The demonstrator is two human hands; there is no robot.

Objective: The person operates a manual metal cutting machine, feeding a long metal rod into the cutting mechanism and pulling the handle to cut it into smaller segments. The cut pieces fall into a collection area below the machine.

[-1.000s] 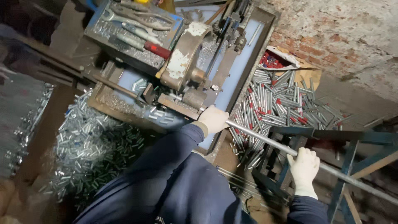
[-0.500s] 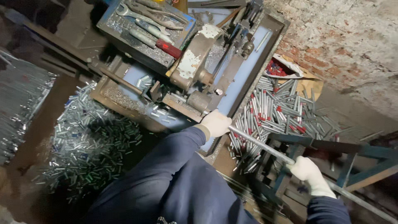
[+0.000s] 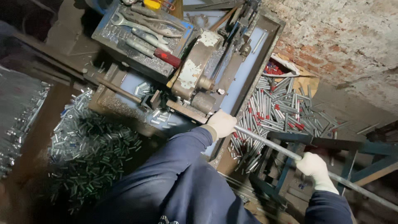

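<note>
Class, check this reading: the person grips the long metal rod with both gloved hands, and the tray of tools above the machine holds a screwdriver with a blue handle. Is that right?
Not quite. The head view shows the screwdriver in the tool tray has a red handle, not blue. The rest stands: the left hand and right hand, both gloved, grip the long metal rod.

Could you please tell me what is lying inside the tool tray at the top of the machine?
The tool tray holds a wrench, pliers, and a red-handled screwdriver on metal grit. Whatever lies beneath them is covered.
</note>
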